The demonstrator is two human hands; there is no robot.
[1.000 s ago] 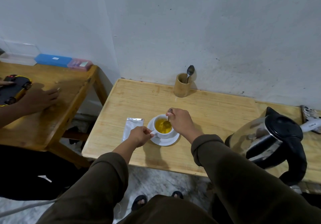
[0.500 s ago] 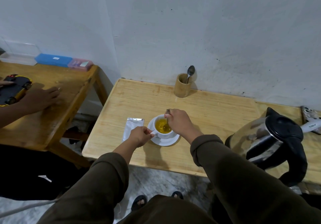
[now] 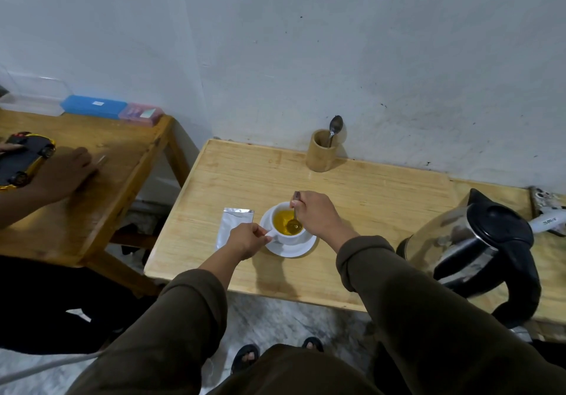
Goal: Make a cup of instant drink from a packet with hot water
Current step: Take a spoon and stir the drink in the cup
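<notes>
A white cup [image 3: 292, 237] full of yellow drink stands on a white saucer [image 3: 301, 249] on the light wooden table [image 3: 367, 192]. My left hand [image 3: 245, 241] pinches the cup's handle on its left side. My right hand [image 3: 317, 217] grips a metal spoon [image 3: 294, 217] whose bowl is dipped in the drink. A silver packet [image 3: 231, 226] lies flat on the table just left of the saucer, partly hidden by my left hand.
A glass and black electric kettle [image 3: 484, 247] stands at the right. A bamboo holder [image 3: 321, 151] with a second spoon sits at the back by the wall. On a darker table to the left, another person's hand [image 3: 62, 171] rests beside a toy car [image 3: 21, 161].
The spoon has shifted around inside the cup, and my right hand moved slightly with it. My left hand and the cup stay put.
</notes>
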